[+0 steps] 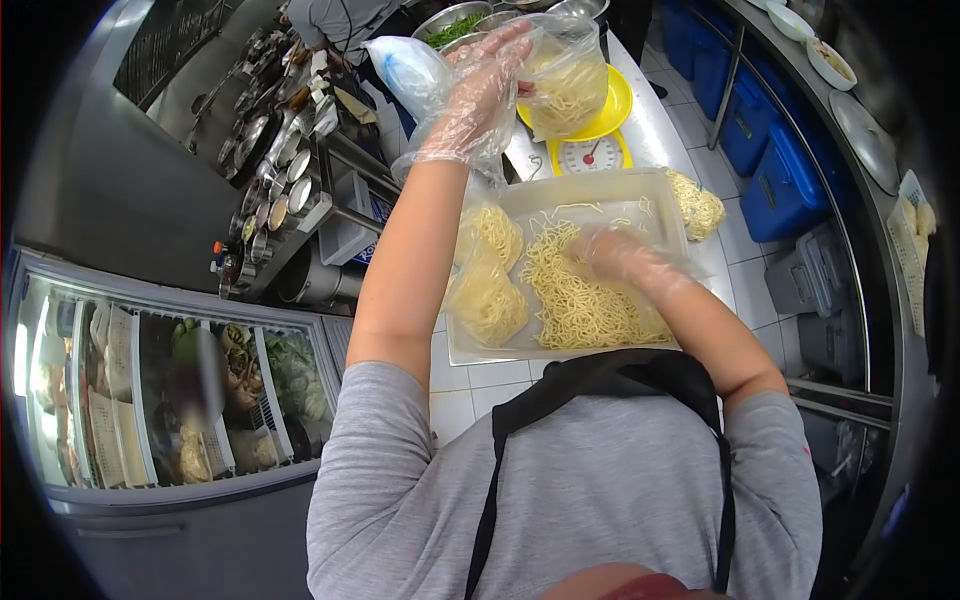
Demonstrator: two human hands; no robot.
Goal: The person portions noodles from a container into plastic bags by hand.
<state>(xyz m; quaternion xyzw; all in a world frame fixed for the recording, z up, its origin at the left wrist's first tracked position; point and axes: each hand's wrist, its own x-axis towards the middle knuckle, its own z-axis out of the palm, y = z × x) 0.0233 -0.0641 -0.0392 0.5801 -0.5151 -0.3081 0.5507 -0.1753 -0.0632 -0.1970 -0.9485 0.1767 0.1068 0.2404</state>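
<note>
My left hand, in a clear plastic glove, is at the left side of a clear plastic bag of noodles. Its fingers pinch the bag's upper edge. The bag rests on the yellow pan of a dial scale. My right hand, also gloved, reaches into loose yellow noodles in a large pale tray. Motion blurs its fingers, and I cannot make out whether they grip any noodles. Filled noodle bags sit along the tray's left side.
Another noodle bag lies against the tray's right side. Behind the scale are metal bowls, one with chopped greens, and a whitish-blue plastic bag. Blue bins line the right; a glass-topped fridge stands left. A person's sleeve shows at the back.
</note>
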